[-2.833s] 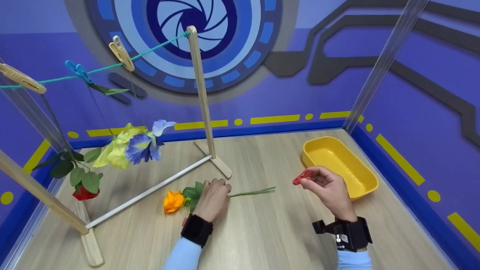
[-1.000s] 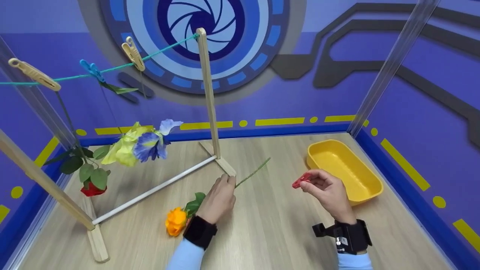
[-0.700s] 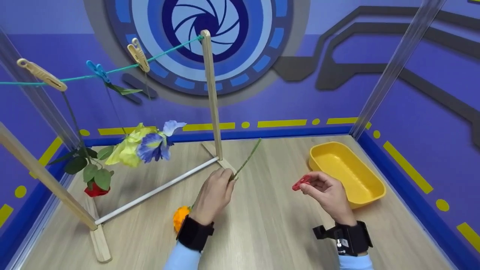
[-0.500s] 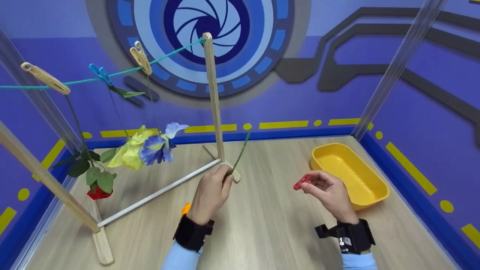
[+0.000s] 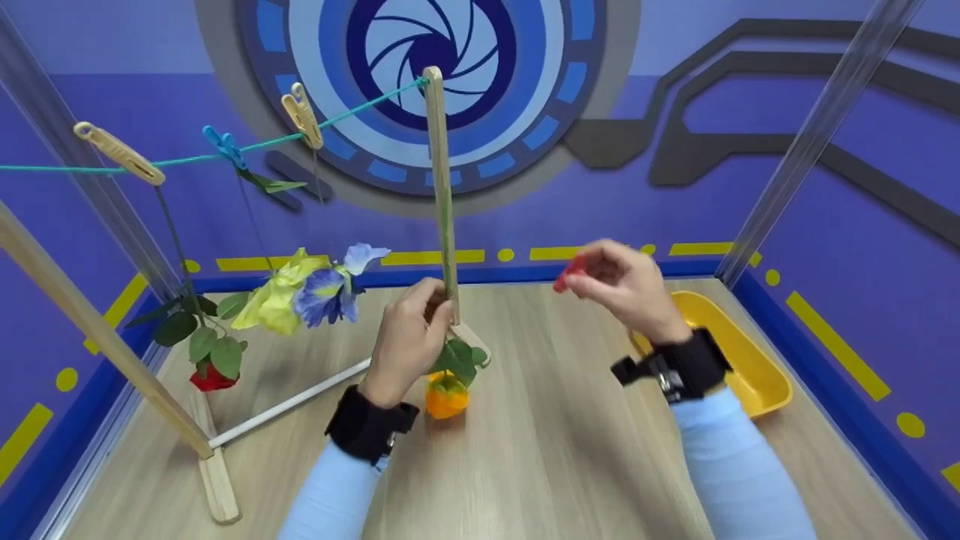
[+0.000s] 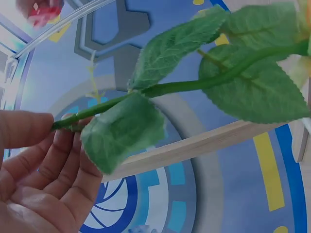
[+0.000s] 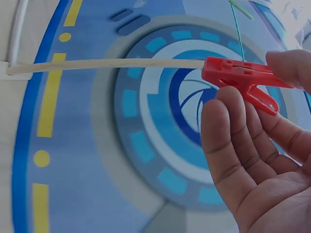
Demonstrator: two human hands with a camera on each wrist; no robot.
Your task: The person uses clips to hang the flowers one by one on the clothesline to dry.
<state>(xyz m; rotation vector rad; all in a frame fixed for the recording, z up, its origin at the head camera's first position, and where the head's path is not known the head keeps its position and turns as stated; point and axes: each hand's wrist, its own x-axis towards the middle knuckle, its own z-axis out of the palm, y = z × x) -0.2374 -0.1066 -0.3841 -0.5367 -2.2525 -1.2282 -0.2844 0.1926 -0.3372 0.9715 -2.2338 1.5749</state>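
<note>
My left hand (image 5: pixel 407 337) pinches the green stem of an artificial orange flower (image 5: pixel 448 397), which hangs head down in front of the right wooden post. In the left wrist view the stem (image 6: pixel 182 86) runs out from thumb and fingers, with several leaves (image 6: pixel 170 48) along it. My right hand (image 5: pixel 626 289) is raised over the table's right side and holds a red clothespin (image 5: pixel 571 274) between thumb and fingers. Seen from the right wrist, the clothespin (image 7: pixel 238 73) points away from the palm, its handle ends under the thumb and against the fingers.
A teal line (image 5: pixel 202 158) runs left from the wooden post (image 5: pixel 439 172). Beige (image 5: pixel 120 154) and blue (image 5: pixel 225 146) clothespins grip it. A red rose (image 5: pixel 214 377), a yellow flower (image 5: pixel 277 300) and a blue flower (image 5: pixel 326 295) hang below. A yellow bin (image 5: pixel 776 394) stands right.
My left hand has picked the orange flower up from the table and turned it head down. The right hand has risen with the red clothespin. The head view has shifted slightly right.
</note>
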